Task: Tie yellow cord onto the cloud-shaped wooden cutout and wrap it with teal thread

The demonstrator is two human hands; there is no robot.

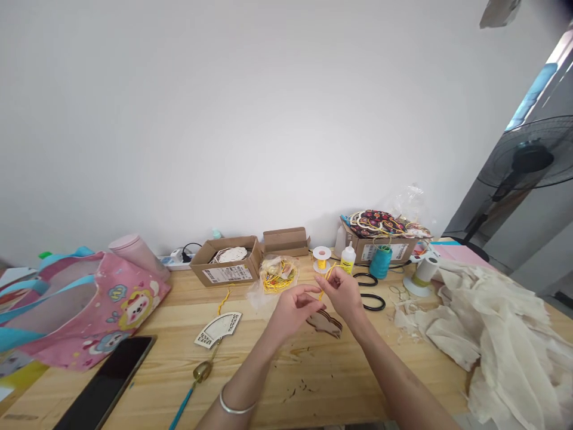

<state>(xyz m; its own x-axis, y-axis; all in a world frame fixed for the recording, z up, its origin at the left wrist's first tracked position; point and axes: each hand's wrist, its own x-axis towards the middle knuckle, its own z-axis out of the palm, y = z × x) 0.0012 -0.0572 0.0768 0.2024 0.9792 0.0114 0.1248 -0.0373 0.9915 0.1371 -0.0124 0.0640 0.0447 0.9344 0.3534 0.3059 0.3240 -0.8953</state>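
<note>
Between my two raised hands runs a yellow cord. My right hand pinches it near the top, where it forms a loop. My left hand, with a silver bangle on its wrist, has thumb and fingertips closed around the cord's lower part. Just below the hands is a brown, flat wooden cutout with layered edges; my fingers partly cover it, and I cannot tell whether the cord is tied to it. Left of my hands lies a fan-shaped wooden piece with yellow cord, a small bell and a teal tassel.
Along the wall stand a cardboard box, a bag of yellow cords, a spool, a glue bottle, teal thread and black-handled scissors. Cream cloth covers the right; a phone and pink bag lie left.
</note>
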